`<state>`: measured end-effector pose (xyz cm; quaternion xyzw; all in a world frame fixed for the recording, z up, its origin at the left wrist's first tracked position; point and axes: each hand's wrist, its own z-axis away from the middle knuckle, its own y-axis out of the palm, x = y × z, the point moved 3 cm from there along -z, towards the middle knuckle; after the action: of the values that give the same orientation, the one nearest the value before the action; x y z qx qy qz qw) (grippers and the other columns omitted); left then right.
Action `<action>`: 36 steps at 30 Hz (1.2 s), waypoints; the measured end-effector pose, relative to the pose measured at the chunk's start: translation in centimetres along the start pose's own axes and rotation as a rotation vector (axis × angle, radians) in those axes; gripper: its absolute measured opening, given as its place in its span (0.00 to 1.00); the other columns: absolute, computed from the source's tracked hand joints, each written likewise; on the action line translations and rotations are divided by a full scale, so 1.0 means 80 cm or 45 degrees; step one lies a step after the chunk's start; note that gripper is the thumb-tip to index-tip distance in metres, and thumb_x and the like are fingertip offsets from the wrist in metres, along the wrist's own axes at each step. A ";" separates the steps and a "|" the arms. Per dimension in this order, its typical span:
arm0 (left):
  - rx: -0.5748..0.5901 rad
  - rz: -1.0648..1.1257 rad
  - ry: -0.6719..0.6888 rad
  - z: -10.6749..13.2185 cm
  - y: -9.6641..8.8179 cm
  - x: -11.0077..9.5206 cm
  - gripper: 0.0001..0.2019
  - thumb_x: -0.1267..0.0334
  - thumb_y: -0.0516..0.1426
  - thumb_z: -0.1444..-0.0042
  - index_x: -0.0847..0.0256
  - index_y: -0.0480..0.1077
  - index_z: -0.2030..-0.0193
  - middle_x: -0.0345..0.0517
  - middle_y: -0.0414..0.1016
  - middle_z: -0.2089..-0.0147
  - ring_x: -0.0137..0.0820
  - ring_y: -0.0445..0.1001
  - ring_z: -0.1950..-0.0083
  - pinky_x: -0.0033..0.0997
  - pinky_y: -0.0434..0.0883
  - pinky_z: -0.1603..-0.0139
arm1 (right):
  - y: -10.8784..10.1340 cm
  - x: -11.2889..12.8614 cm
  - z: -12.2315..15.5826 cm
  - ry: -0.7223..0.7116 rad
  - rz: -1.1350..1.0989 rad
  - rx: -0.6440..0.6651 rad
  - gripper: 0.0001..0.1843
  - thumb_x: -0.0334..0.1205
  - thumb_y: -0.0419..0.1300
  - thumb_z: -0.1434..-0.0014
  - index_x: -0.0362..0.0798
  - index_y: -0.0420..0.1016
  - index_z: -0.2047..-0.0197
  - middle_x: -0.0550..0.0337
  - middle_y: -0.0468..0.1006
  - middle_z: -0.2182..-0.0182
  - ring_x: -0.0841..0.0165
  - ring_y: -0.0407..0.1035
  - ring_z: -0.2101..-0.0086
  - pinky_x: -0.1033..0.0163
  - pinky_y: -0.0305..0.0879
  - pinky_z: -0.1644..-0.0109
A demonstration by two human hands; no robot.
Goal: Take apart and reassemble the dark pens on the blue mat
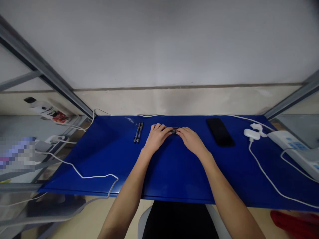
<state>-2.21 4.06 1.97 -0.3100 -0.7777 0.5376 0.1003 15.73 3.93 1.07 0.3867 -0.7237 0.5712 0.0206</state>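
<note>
Near the middle of the blue table (174,172), my left hand (157,136) and my right hand (189,137) come together around slim pens (175,129). The pens lie crosswise, dark with a reddish one at the back. My fingers are curled over both ends, so their number and most of their length are hidden. Left of my left hand, two dark pens (138,132) lie side by side, pointing away from me and slightly tilted.
A black phone (220,132) lies to the right. Beyond it are a white earbud case (251,134) on a cable and a white power strip (294,146). A white cable (94,176) crosses the left front. A bottle (51,111) leans at far left beside a metal frame.
</note>
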 end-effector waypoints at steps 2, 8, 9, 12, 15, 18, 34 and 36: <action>0.007 -0.013 0.029 -0.001 0.002 -0.004 0.17 0.55 0.45 0.31 0.52 0.69 0.43 0.47 0.72 0.55 0.35 0.64 0.53 0.37 0.57 0.53 | 0.004 -0.001 0.000 0.017 -0.038 0.011 0.17 0.41 0.46 0.29 0.48 0.74 0.48 0.51 0.78 0.53 0.58 0.72 0.52 0.50 0.68 0.47; 0.041 -0.048 0.013 -0.003 0.004 -0.005 0.17 0.54 0.44 0.30 0.56 0.71 0.51 0.47 0.72 0.58 0.36 0.63 0.55 0.37 0.55 0.56 | 0.003 -0.002 -0.001 -0.053 -0.115 0.034 0.16 0.39 0.49 0.31 0.49 0.74 0.47 0.52 0.78 0.51 0.59 0.71 0.51 0.50 0.67 0.46; 0.050 -0.053 0.010 -0.004 0.004 -0.005 0.18 0.54 0.43 0.30 0.57 0.71 0.52 0.47 0.72 0.58 0.36 0.63 0.55 0.37 0.55 0.57 | 0.001 -0.001 -0.001 -0.074 -0.105 0.023 0.15 0.39 0.49 0.31 0.49 0.75 0.48 0.52 0.79 0.52 0.59 0.72 0.52 0.51 0.67 0.46; 0.068 -0.049 -0.010 -0.006 0.005 -0.007 0.18 0.54 0.42 0.30 0.57 0.71 0.56 0.47 0.72 0.59 0.35 0.63 0.57 0.37 0.54 0.58 | -0.006 0.002 -0.001 -0.132 -0.044 -0.014 0.14 0.38 0.50 0.31 0.49 0.77 0.51 0.52 0.80 0.58 0.59 0.72 0.57 0.51 0.68 0.50; 0.076 -0.005 -0.030 -0.007 0.007 -0.008 0.19 0.54 0.41 0.30 0.58 0.70 0.58 0.45 0.73 0.61 0.34 0.63 0.58 0.36 0.54 0.58 | -0.011 0.007 0.000 -0.177 -0.007 -0.055 0.14 0.37 0.51 0.32 0.48 0.77 0.51 0.52 0.79 0.61 0.59 0.70 0.60 0.52 0.68 0.52; 0.059 0.033 -0.053 -0.006 0.006 -0.007 0.19 0.54 0.40 0.29 0.58 0.69 0.58 0.44 0.72 0.61 0.34 0.63 0.58 0.36 0.54 0.59 | -0.014 0.011 0.000 -0.148 -0.069 -0.126 0.12 0.39 0.53 0.33 0.50 0.76 0.51 0.53 0.79 0.60 0.60 0.70 0.59 0.53 0.67 0.51; 0.065 0.013 -0.072 -0.004 0.009 -0.008 0.18 0.57 0.41 0.29 0.55 0.69 0.48 0.46 0.71 0.59 0.36 0.63 0.56 0.36 0.55 0.57 | -0.009 0.002 -0.002 0.197 -0.566 -0.180 0.13 0.39 0.53 0.36 0.53 0.67 0.48 0.57 0.78 0.63 0.64 0.73 0.60 0.56 0.68 0.54; 0.062 0.023 -0.081 -0.004 0.008 -0.008 0.18 0.57 0.41 0.29 0.53 0.68 0.45 0.46 0.71 0.59 0.36 0.63 0.56 0.36 0.55 0.57 | -0.010 0.003 -0.001 0.178 -0.540 -0.226 0.18 0.39 0.58 0.40 0.54 0.65 0.46 0.54 0.76 0.56 0.62 0.71 0.53 0.54 0.67 0.49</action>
<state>-1.29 4.05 1.60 -0.2972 -0.7643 0.5669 0.0782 16.02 3.86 1.89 0.4864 -0.6705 0.5134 0.2241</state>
